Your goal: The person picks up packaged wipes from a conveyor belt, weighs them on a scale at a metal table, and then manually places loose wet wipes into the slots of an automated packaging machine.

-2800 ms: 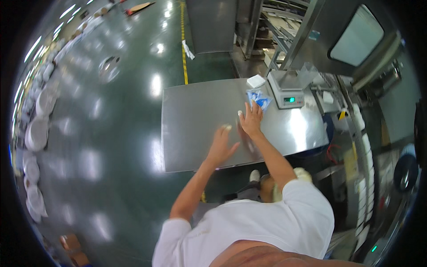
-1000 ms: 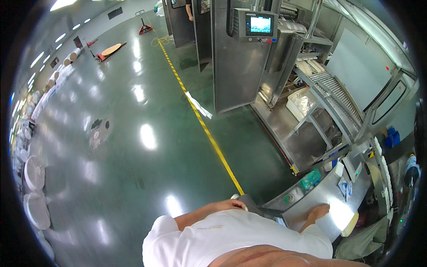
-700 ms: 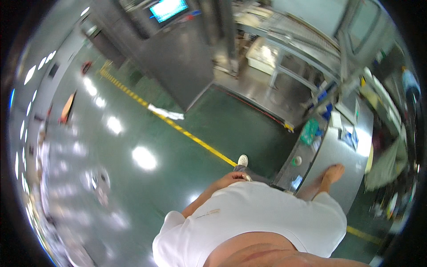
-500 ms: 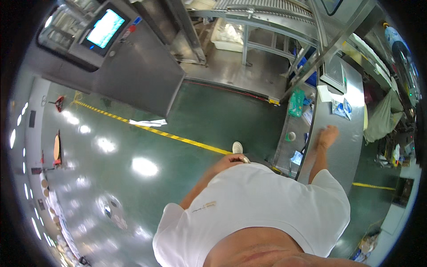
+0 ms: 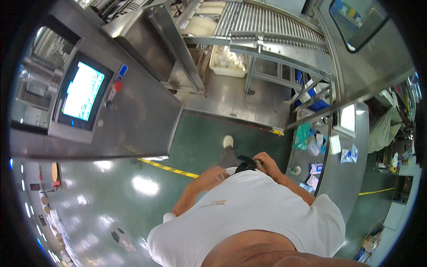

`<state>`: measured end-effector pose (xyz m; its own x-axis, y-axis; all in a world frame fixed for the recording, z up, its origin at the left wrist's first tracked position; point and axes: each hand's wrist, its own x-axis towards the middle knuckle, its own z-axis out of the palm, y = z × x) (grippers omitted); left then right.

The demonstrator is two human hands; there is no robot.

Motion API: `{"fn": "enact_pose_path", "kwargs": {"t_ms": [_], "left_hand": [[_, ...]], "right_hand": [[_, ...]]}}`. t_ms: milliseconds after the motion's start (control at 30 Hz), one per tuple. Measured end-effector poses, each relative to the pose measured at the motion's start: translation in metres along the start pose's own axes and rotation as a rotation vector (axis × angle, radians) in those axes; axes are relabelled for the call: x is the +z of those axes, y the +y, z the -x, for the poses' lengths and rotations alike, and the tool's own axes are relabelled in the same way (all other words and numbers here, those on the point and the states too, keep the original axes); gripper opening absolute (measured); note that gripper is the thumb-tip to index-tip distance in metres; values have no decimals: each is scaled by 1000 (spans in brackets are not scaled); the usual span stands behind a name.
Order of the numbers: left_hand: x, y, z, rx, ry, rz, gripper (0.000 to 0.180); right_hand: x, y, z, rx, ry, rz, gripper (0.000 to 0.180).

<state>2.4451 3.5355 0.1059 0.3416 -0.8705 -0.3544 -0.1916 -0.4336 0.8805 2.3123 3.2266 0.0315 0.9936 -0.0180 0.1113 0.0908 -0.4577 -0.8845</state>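
Note:
Both my hands are drawn in at my waist, just above the hem of my white shirt [image 5: 249, 213]. My right hand [image 5: 265, 161] has its fingers curled on a small black strap-like thing [image 5: 245, 164] at my front. My left hand [image 5: 217, 174] lies close beside it on the left, with its fingers partly hidden behind the shirt edge, so its grip is unclear. My white shoe [image 5: 228, 141] shows on the green floor just beyond the hands.
A steel table [image 5: 347, 178] at the right carries small white and blue packets [image 5: 348, 155], a tape roll [image 5: 296, 170] and a green cloth [image 5: 303, 135]. A steel machine with a lit screen [image 5: 83, 91] stands left. A roller conveyor [image 5: 271, 22] runs overhead. A yellow floor line [image 5: 169, 167] crosses.
My right hand has left the steel table and come in to my waist beside the left hand. The view has swung round, bringing the screen machine close on the left.

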Motion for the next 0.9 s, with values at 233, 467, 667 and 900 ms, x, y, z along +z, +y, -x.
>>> {"fn": "enact_pose_path", "kwargs": {"t_ms": [233, 467, 667, 900], "left_hand": [[-104, 21, -75, 107, 131, -120, 10], [-165, 31, -174, 262, 92, -15, 9], [-207, 19, -251, 92, -13, 61, 12], [-239, 60, -347, -80, -80, -14, 14]], "right_hand": [[-10, -12, -90, 273, 204, -76, 26], [-61, -11, -147, 404, 317, -157, 27], [-160, 38, -294, 99, 226, -3, 22], [-300, 159, -524, 38, 333, -115, 21]]}}
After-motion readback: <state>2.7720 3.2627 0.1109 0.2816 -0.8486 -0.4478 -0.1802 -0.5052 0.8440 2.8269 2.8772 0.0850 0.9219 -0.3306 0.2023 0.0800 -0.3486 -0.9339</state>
